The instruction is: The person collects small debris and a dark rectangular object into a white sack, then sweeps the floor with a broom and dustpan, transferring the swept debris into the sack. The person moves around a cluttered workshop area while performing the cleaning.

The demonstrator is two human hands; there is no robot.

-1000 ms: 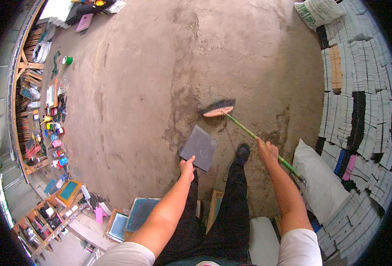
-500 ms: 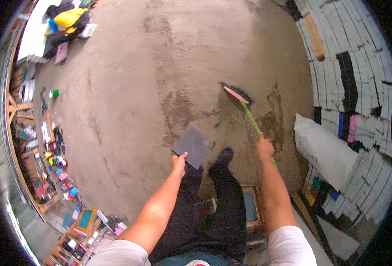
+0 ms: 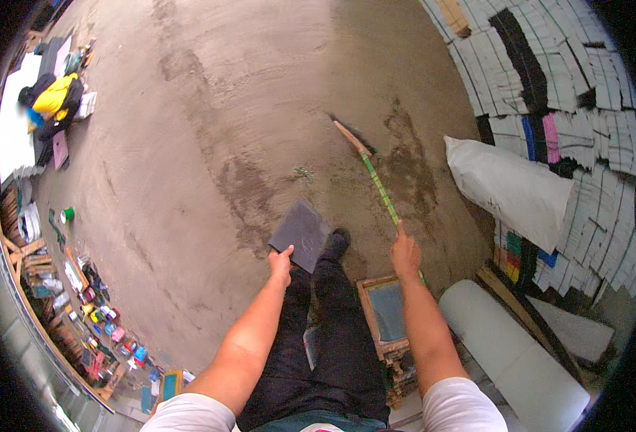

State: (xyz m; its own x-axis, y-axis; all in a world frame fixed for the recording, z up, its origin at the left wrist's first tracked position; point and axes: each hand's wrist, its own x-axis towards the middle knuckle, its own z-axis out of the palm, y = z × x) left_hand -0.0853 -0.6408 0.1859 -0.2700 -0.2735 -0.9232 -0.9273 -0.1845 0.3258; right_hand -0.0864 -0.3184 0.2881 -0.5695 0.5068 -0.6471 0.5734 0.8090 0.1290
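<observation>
My left hand [image 3: 280, 262] grips the near corner of a flat dark grey square slab [image 3: 301, 234], held out over the concrete floor just ahead of my shoe [image 3: 337, 241]. My right hand [image 3: 404, 253] is closed around the green and yellow handle of a broom [image 3: 375, 181]. The broom reaches forward and to the left, and its dark-bristled head [image 3: 350, 133] rests on the floor beside a damp dark patch [image 3: 409, 165]. I stand with dark trousers showing between my forearms.
A full white sack [image 3: 514, 189] leans on stacked grey slabs [image 3: 577, 86] at right. A wooden-framed slab [image 3: 386, 309] and a white roll [image 3: 505, 356] lie by my right leg. A person in yellow [image 3: 53, 99] crouches far left. Colourful small items [image 3: 95, 317] line the left edge.
The view has swung left and the broom head now lies farther ahead, its handle pointing more steeply forward. Both hands keep their grips on slab and broom.
</observation>
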